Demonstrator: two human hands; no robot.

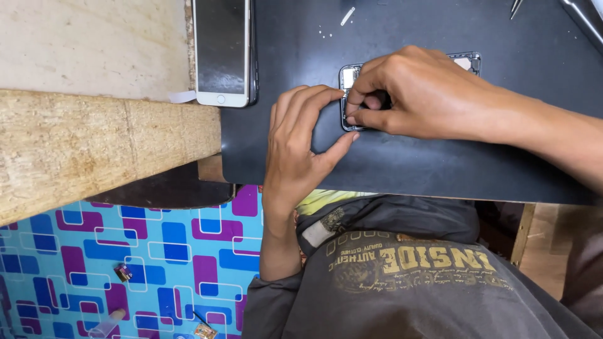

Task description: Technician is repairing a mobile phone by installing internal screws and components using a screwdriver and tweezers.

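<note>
An opened phone body (472, 61) with a metal frame lies on a black mat (408, 163). My right hand (421, 94) reaches in from the right and covers most of it. Its thumb and fingertips are pinched together at the phone's left end, and what they press is hidden. My left hand (301, 138) comes up from below. Its index finger and thumb curl around that same left end of the phone, touching its frame.
A white phone (223, 50) lies face up at the mat's left edge. Tweezer tips (515, 7) and a metal tool (584, 19) lie at the top right, and a small white bit (347, 16) at the top. A rough wooden beam (94, 144) runs at the left. Below is a blue and purple patterned floor (157, 251) with small parts (122, 271).
</note>
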